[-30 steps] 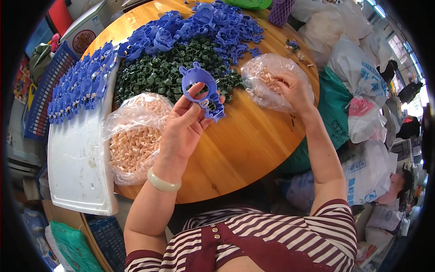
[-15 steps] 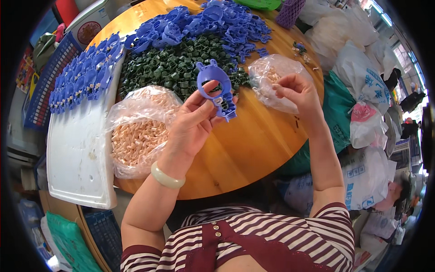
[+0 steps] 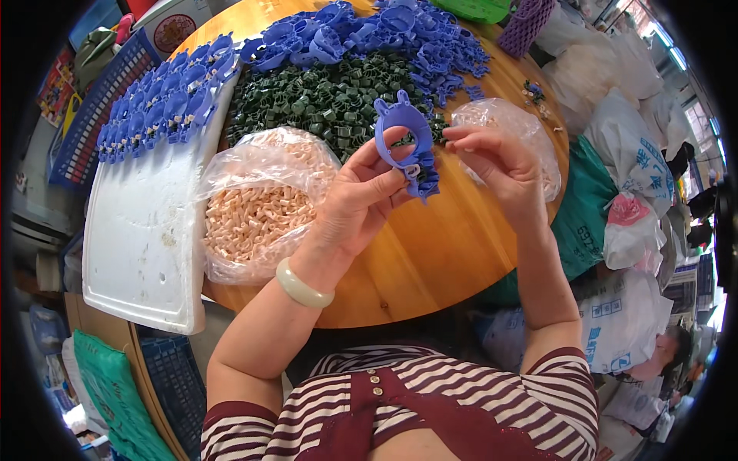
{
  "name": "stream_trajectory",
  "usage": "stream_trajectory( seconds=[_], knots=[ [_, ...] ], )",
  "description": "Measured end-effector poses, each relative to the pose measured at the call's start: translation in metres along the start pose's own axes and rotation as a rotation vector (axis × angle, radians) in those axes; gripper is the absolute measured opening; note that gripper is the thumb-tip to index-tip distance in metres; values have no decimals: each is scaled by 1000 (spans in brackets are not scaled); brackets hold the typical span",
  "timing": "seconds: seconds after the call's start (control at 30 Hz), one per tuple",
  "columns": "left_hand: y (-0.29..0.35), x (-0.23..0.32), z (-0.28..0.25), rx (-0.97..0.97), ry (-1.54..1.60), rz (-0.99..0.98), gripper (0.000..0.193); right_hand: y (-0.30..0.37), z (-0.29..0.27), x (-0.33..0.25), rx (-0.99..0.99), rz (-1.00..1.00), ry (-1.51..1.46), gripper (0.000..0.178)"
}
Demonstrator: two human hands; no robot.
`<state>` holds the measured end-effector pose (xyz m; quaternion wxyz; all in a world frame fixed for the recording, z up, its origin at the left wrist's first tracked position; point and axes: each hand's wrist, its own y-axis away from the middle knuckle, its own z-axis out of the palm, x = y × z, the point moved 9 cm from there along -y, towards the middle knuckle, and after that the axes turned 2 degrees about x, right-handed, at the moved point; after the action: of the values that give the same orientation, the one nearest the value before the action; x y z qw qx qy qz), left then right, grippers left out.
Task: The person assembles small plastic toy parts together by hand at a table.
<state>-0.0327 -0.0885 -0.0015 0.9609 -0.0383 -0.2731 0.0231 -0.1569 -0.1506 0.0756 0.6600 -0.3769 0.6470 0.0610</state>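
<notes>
My left hand (image 3: 363,188) is closed around a blue plastic piece (image 3: 420,129) with a round ring, two small ears and a lower clip section. The ring stands up above my thumb, and one finger shows through it. A dark bit sits in the lower section, partly covered by my fingers. Just to the right, my right hand (image 3: 500,157) is pinched, its fingertips close to the blue piece but apart from it. Whatever lies between those fingertips is too small to make out. Behind both hands spreads a pile of dark green plastic parts (image 3: 307,100).
Blue parts (image 3: 330,42) are heaped at the table's (image 3: 407,261) far side. Left, a white foam board (image 3: 142,238) carries rows of blue pieces (image 3: 165,104). A bag of peach-coloured small parts (image 3: 257,223) stands near my left forearm; another clear bag (image 3: 530,138) lies behind my right hand.
My right hand has come away from the clear bag at the right, moving left toward the blue piece. My left hand still holds that piece, now slightly turned. The whole view has shifted a little.
</notes>
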Motion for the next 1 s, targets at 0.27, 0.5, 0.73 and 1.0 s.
stream_trajectory(
  seconds=[0.27, 0.5, 0.73, 1.0],
  knots=[
    [1, 2, 8, -26, -29, 12, 52, 3, 6, -17, 48, -30, 107, 14],
    [3, 4, 13, -89, -49, 73, 55, 6, 10, -5, 121, 4, 71, 8],
    [5, 6, 15, -56, -122, 96, 63, 9, 18, -21, 121, -161, 372, 8],
    [5, 4, 15, -59, -120, 103, 67, 14, 21, -23, 131, -159, 389, 8]
  ],
)
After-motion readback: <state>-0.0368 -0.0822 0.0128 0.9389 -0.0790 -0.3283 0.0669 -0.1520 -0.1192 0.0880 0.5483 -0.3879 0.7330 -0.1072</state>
